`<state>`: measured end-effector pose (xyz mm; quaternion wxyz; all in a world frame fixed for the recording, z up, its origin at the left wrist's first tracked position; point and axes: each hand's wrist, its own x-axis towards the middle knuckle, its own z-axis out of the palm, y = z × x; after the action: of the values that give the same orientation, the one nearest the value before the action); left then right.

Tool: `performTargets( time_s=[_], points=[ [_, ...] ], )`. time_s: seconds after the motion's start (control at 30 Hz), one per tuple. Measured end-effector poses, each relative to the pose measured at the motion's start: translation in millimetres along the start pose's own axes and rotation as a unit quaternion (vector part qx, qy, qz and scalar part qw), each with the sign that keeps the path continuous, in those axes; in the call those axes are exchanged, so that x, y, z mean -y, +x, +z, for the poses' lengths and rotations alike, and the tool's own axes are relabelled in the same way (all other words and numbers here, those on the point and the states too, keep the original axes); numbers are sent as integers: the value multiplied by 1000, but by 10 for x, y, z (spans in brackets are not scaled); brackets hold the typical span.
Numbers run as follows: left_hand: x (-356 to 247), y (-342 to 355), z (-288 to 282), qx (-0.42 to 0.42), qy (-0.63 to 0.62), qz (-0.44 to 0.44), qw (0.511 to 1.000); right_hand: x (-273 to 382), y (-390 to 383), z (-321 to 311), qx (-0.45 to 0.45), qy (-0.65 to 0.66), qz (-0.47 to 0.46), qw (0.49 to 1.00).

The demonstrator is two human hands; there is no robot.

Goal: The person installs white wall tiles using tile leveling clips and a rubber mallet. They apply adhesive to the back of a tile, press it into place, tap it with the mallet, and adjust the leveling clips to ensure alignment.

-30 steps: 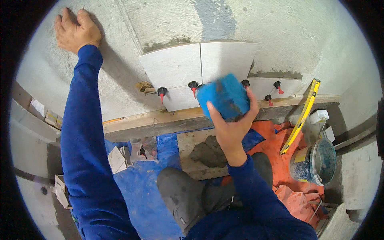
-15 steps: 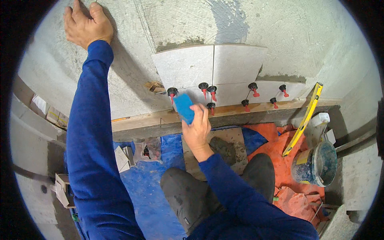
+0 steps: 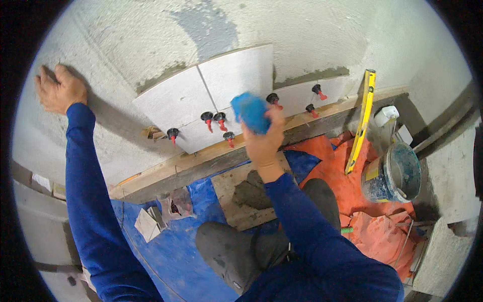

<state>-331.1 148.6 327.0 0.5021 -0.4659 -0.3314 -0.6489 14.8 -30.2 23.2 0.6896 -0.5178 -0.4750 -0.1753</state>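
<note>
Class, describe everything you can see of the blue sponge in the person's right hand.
The sponge is a bright blue, soft-looking block with a greyish patch near its upper end. Blur hides its fine texture. It is tilted, gripped from below by the right hand, thumb left, fingers right. It appears before the white tiles; whether it touches them is unclear.
</note>
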Motion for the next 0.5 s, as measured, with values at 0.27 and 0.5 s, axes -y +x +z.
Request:
performTargets(
  time_s=[0.27, 0.5],
  points=[
    [-50, 14, -52, 24, 16, -12, 1000, -48, -235, -247, -57, -4, 125, 991],
    [-51, 43, -54, 0, 26, 20, 999, 181, 69, 159, -87, -40, 244, 965]
  ],
)
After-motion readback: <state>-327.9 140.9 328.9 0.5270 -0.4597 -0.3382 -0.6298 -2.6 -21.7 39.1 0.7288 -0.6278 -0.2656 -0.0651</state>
